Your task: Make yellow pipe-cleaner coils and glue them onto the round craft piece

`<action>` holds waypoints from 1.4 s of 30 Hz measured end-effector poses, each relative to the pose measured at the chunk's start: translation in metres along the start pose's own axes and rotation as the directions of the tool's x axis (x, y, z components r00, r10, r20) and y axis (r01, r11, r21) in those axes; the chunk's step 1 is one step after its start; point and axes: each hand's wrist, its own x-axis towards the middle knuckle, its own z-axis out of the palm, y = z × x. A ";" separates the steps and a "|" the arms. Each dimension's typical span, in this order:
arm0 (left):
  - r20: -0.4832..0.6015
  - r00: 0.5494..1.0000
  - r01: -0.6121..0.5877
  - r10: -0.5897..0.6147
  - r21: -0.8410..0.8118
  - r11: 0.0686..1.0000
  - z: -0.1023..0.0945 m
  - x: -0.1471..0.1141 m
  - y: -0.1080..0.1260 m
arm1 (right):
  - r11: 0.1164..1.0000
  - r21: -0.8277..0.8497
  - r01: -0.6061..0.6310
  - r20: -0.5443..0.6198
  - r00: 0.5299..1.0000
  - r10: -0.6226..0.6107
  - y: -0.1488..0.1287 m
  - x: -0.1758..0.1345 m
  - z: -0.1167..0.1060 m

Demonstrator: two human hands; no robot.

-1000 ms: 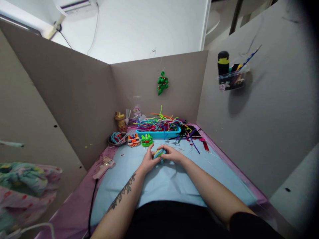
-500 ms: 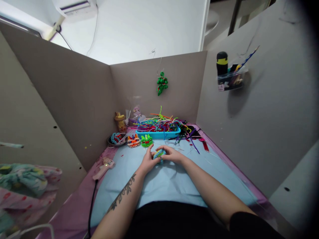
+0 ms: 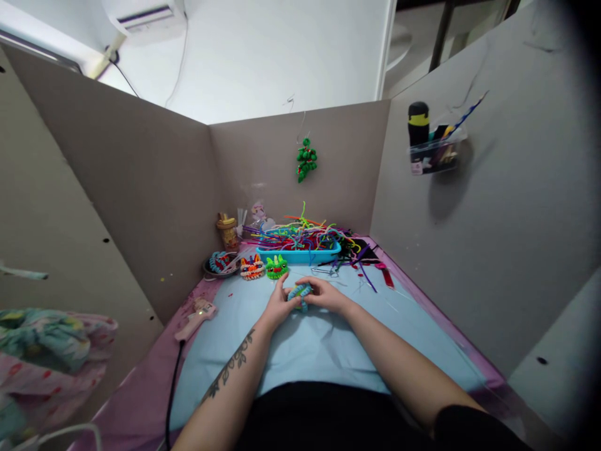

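Note:
Between my two hands is a small blue and yellow-green pipe-cleaner piece (image 3: 300, 292), held just above the light blue cloth. My left hand (image 3: 280, 302) grips its left side, thumb and fingers closed on it. From the right, my right hand (image 3: 325, 294) pinches its edge; some of its fingertips are hidden behind the piece. Just beyond my hands stand a green pipe-cleaner animal head (image 3: 277, 267) and an orange and white one (image 3: 252, 267).
A blue tray (image 3: 300, 255) heaped with coloured pipe cleaners (image 3: 305, 235) stands at the back. Scissors (image 3: 325, 271) lie before it. A bowl (image 3: 220, 273) and cup (image 3: 228, 233) are back left. A pink corded glue gun (image 3: 197, 318) lies left. Grey panels enclose the table.
The blue piece has turned slightly between my fingers, showing more of its blue coils. Both hands stay in nearly the same place, and the view has tilted a little.

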 end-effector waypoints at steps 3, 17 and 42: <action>-0.004 1.000 -0.004 0.004 -0.006 1.000 0.000 0.000 -0.001 | 1.000 0.009 -0.007 0.002 1.000 0.007 -0.001 0.001 0.000; -0.001 1.000 -0.013 0.013 -0.018 1.000 0.002 -0.001 0.001 | 1.000 -0.019 -0.018 -0.056 0.998 0.017 -0.008 0.001 0.004; -0.006 1.000 0.006 -0.005 0.090 0.996 -0.006 0.003 -0.012 | 0.999 -0.052 -0.001 -0.111 0.994 -0.005 -0.010 0.001 0.008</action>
